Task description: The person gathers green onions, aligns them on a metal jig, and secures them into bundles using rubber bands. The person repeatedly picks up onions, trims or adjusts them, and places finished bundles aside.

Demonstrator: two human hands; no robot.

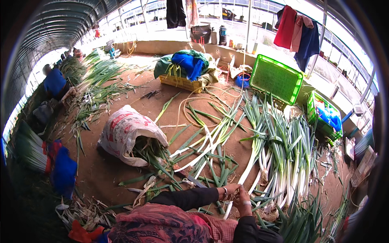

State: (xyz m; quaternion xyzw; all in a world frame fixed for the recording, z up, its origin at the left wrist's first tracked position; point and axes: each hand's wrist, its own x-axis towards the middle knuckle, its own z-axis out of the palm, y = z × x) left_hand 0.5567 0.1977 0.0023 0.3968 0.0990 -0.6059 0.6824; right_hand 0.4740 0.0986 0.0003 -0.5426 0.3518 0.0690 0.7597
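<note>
At the lower middle, my left hand (230, 190) and my right hand (242, 200) meet at the root end of a long green onion (249, 162). Both hands are closed around it, and its white stalk runs up and away from them. Just right of my hands lies a thick row of green onions (288, 170), roots towards me. A knife (196, 181) rests on the ground left of my left hand, among cut leaves. Beyond it, loose green onions (197, 155) lie scattered. A white woven sack (130, 133) with leaves in its mouth lies on its side.
A green plastic crate (276, 79) leans near the low wall; another green crate (311, 112) holds blue material. A yellow crate (180, 84) bears bundled cloth. A hose (182, 104) loops over the soil. At the far left, a person in blue (54, 81) is beside piled onions.
</note>
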